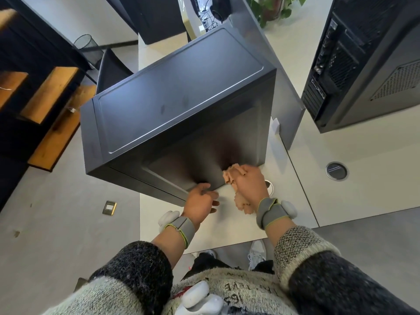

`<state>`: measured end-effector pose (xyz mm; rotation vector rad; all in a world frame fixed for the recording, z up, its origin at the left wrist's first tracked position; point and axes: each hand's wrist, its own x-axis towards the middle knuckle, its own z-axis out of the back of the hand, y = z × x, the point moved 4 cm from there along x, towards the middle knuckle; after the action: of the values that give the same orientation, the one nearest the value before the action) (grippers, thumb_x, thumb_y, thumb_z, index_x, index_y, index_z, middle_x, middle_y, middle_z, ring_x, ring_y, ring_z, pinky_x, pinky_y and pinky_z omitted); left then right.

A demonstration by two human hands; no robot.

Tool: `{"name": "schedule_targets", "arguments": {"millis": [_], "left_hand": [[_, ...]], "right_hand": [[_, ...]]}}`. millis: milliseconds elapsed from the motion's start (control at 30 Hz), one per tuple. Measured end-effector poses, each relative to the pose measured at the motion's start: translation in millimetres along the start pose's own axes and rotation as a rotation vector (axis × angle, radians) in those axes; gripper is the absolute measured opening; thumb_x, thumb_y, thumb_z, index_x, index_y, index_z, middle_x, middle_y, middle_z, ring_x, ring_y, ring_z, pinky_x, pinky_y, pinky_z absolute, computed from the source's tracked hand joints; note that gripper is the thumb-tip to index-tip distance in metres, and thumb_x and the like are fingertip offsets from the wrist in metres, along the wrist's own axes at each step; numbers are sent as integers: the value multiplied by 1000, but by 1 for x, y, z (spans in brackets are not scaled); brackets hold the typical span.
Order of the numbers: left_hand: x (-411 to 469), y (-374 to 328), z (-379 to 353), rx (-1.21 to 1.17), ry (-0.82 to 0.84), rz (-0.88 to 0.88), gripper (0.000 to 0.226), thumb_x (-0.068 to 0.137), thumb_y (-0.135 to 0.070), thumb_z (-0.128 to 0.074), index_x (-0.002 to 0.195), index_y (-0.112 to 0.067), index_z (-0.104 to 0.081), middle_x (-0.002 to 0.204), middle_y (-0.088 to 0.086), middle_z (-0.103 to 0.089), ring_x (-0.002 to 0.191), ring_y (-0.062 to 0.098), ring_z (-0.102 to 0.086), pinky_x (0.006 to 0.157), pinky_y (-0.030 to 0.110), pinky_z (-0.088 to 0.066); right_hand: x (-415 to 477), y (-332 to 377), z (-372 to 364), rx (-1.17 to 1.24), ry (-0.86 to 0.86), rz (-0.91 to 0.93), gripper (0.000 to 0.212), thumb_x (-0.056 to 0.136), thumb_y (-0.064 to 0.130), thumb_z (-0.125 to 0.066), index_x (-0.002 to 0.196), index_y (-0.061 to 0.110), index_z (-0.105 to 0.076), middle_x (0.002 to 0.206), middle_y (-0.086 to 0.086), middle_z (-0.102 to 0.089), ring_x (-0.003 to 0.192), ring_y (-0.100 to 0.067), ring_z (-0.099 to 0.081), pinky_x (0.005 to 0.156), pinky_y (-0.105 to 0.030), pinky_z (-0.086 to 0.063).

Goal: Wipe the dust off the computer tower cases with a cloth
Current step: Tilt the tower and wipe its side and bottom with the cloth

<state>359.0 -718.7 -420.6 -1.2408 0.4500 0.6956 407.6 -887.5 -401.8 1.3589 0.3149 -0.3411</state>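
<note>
Single head-worn wide-angle view, steeply downward and forward, close above the desk (295, 201) and forearms.

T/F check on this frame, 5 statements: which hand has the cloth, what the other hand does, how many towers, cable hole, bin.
1. The right hand grips the peach cloth. True.
2. The left hand holds a spray bottle. False: it rests on the tower case, near its lower edge.
3. Only one tower is visible. False: a second tower stands at right.
4. A round cable grommet sits in the desk. True.
5. The mesh bin stands on the desk. False: on the floor.
</note>
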Motion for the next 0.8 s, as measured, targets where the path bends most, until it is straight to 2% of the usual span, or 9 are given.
{"name": "schedule_targets", "arguments": {"millis": [67,200,300,400,500,633,700,767,800], "left_hand": [[0,-1,-3,6,15,-2,43,98,-10,-64,139,-12,-52,118,9,-68,89,25,-71,73,34,-59],[-1,-4,-8,14,35,-13,40,98,-11,-64,137,-12,-54,118,10,-68,88,25,-71,75,36,-58],[-1,-7,-8,14,34,-18,40,98,-11,-65,136,-12,-54,117,11,-70,88,25,-72,77,37,-59],[-2,-7,-8,20,37,-23,40,98,-11,-65,136,-13,-53,118,11,-70,90,25,-72,78,37,-60],[-3,-7,-8,8,31,-20,39,98,-11,-65,135,-13,-54,117,11,-70,87,25,-72,76,37,-58],[-3,-9,-9,-1,29,-15,39,97,-10,-66,134,-13,-54,115,11,-71,86,26,-72,77,39,-59],[-3,-11,-11,3,32,-16,39,97,-10,-67,134,-13,-54,115,11,-71,87,26,-72,78,40,-59],[-3,-12,-13,11,41,-19,39,97,-10,-66,134,-14,-54,116,11,-71,88,27,-73,79,40,-60],[-4,-13,-13,9,40,-23,39,97,-10,-66,134,-14,-54,116,11,-71,89,27,-73,79,40,-60]], "right_hand": [[-1,9,2,45,-26,29,34,98,13,-63,65,24,-59,51,20,-58,55,1,-56,58,-19,-40],[-7,30,7,104,-100,204,26,96,17,-67,70,18,-62,58,15,-55,60,-6,-49,58,-18,-41],[1,10,8,76,-89,127,23,98,16,-65,76,14,-62,62,11,-57,63,-7,-51,63,-25,-42],[7,-4,10,-25,0,-3,19,100,22,-65,83,15,-69,72,2,-65,72,-23,-60,68,-26,-42],[6,10,22,91,-64,45,24,97,18,-66,74,21,-65,63,8,-59,57,-7,-53,53,-18,-44],[5,17,27,99,-153,129,25,98,20,-66,73,19,-62,62,14,-56,62,-4,-53,58,-12,-42],[10,2,24,38,-134,31,30,98,21,-65,69,18,-58,64,4,-57,62,-13,-58,62,-23,-49],[14,-9,24,-20,-91,-41,29,96,23,-66,69,14,-60,68,-7,-61,73,-33,-64,69,-35,-52],[14,-6,26,-29,-87,-40,27,96,24,-66,71,13,-64,71,-9,-63,77,-35,-64,71,-38,-53]]}}
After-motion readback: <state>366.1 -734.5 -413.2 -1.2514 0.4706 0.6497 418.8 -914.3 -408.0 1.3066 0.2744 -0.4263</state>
